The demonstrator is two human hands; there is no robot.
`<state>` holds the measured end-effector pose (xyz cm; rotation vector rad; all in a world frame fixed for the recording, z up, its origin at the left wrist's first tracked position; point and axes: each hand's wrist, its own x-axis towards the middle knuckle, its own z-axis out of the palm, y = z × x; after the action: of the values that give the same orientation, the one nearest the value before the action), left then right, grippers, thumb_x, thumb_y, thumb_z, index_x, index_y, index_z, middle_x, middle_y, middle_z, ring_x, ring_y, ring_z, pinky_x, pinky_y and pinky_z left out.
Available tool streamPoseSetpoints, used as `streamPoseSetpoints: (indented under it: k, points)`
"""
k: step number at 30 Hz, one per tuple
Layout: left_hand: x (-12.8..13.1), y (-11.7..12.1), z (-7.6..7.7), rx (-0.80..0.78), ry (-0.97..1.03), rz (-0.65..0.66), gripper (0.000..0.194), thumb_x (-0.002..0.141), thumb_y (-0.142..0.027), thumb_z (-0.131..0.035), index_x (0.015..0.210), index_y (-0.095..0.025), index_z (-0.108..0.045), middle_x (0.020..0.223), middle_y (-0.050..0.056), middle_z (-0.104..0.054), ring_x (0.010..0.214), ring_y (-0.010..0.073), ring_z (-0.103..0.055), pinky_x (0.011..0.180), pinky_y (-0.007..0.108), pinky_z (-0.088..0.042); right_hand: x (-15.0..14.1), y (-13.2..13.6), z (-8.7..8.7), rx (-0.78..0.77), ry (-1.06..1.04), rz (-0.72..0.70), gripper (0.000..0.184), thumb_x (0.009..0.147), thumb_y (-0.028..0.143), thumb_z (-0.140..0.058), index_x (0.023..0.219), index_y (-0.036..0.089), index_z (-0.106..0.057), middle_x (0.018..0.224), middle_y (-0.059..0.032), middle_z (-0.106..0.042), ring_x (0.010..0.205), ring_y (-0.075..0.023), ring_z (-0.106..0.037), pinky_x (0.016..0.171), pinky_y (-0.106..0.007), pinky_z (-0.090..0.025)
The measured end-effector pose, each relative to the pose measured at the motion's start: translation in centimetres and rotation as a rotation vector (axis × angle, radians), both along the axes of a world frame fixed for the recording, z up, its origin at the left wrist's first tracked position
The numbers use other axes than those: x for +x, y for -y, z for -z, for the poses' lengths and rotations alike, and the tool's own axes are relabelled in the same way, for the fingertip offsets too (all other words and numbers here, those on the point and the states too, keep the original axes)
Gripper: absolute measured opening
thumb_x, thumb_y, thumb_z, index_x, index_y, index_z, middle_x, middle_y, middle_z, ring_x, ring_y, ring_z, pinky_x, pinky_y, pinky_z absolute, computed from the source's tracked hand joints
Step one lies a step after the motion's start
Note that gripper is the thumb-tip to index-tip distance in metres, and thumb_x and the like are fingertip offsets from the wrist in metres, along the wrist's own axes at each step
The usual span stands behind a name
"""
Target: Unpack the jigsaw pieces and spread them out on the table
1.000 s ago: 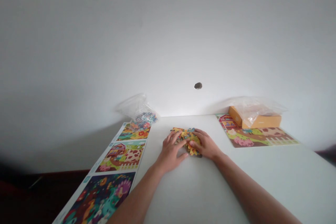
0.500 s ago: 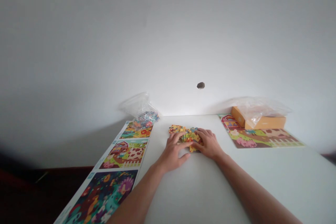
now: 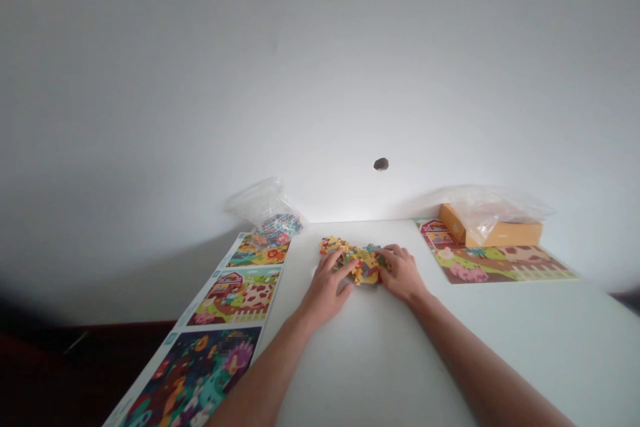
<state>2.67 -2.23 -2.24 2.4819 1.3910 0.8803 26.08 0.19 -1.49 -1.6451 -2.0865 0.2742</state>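
A small heap of yellow jigsaw pieces (image 3: 367,269), with touches of red and blue, lies on the white table between my hands. My left hand (image 3: 327,288) reaches in from the left, its fingers spread and their tips on the pieces. On the heap's right side, my right hand (image 3: 400,272) has bent fingers apart from its thumb and touches the edge pieces. Some pieces are hidden under the fingers, and single pieces are hard to make out.
Along the left edge lies a printed picture sheet (image 3: 233,295). A clear bag of puzzle pieces (image 3: 277,227) rests at its far end. At the back right, an orange box (image 3: 505,235) under clear plastic stands on a farm picture (image 3: 467,271). A white wall (image 3: 320,80) rises behind.
My hands have drawn slightly apart, and the left thumb has moved in closer to its fingers. The pieces between them are more spread out and more of them show.
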Motion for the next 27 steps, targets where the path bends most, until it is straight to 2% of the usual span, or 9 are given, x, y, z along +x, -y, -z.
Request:
streamPoseSetpoints:
  k: [6, 12, 18, 20, 22, 24, 27]
  points:
    - [-0.1, -0.1, -0.2, 0.048, 0.107, -0.109, 0.046, 0.086, -0.021, -0.060, 0.132, -0.024, -0.060, 0.142, 0.012, -0.047, 0.135, 0.0295, -0.042, 0.114, 0.050, -0.038, 0.1, -0.3, 0.4, 0.000, 0.002, 0.051, 0.046, 0.084, 0.026, -0.059, 0.129, 0.025, -0.061, 0.120, -0.0096, -0.058, 0.109, -0.0265, -0.051, 0.096, -0.039, -0.036]
    - [-0.5, -0.7, -0.1, 0.085, 0.167, -0.226, 0.031, 0.089, -0.019, -0.052, 0.115, -0.023, -0.068, 0.120, 0.010, -0.058, 0.116, 0.0249, -0.055, 0.105, 0.046, -0.046, 0.1, -0.4, 0.2, -0.055, 0.025, 0.131, 0.046, 0.086, 0.036, -0.061, 0.130, 0.024, -0.061, 0.113, -0.0113, -0.062, 0.109, -0.0284, -0.053, 0.097, -0.040, -0.033]
    - [-0.5, -0.6, 0.0, 0.055, 0.067, -0.215, 0.033, 0.086, -0.028, -0.058, 0.118, -0.025, -0.066, 0.129, 0.009, -0.056, 0.121, 0.0264, -0.054, 0.105, 0.046, -0.045, 0.1, -0.4, -0.1, -0.082, 0.025, 0.184, 0.043, 0.086, 0.039, -0.062, 0.126, 0.025, -0.064, 0.111, -0.0104, -0.065, 0.108, -0.0287, -0.055, 0.096, -0.041, -0.032]
    - [-0.4, -0.3, -0.3, 0.063, 0.011, -0.260, 0.036, 0.087, -0.030, -0.057, 0.122, -0.026, -0.064, 0.131, 0.009, -0.055, 0.123, 0.0277, -0.052, 0.105, 0.048, -0.044, 0.1, -0.4, -0.1, -0.077, 0.012, 0.197, 0.040, 0.086, 0.037, -0.061, 0.124, 0.026, -0.065, 0.110, -0.0095, -0.066, 0.108, -0.0279, -0.055, 0.096, -0.041, -0.032]
    - [-0.4, -0.1, -0.8, 0.060, -0.073, -0.389, 0.038, 0.088, -0.031, -0.056, 0.124, -0.027, -0.063, 0.135, 0.011, -0.054, 0.126, 0.0317, -0.048, 0.105, 0.054, -0.040, 0.1, -0.3, -0.2, -0.071, 0.003, 0.201, 0.038, 0.086, 0.036, -0.060, 0.123, 0.026, -0.066, 0.109, -0.0090, -0.066, 0.108, -0.0275, -0.056, 0.096, -0.041, -0.031]
    - [-0.7, -0.1, -1.1, 0.034, -0.162, -0.596, 0.043, 0.089, -0.037, -0.053, 0.130, -0.024, -0.060, 0.144, 0.016, -0.047, 0.133, 0.0386, -0.039, 0.106, 0.062, -0.034, 0.1, -0.3, -0.2, -0.064, 0.001, 0.197, 0.037, 0.086, 0.036, -0.060, 0.122, 0.025, -0.066, 0.109, -0.0090, -0.066, 0.107, -0.0276, -0.056, 0.096, -0.041, -0.031]
    - [-1.8, -0.3, -1.1, -0.095, -0.241, -0.892, 0.065, 0.090, -0.052, -0.047, 0.142, -0.012, -0.047, 0.153, 0.028, -0.031, 0.141, 0.0479, -0.023, 0.103, 0.071, -0.028, 0.2, -0.2, -0.3, -0.055, 0.005, 0.186, 0.035, 0.087, 0.036, -0.058, 0.120, 0.025, -0.067, 0.108, -0.0089, -0.066, 0.106, -0.0271, -0.056, 0.096, -0.041, -0.031]
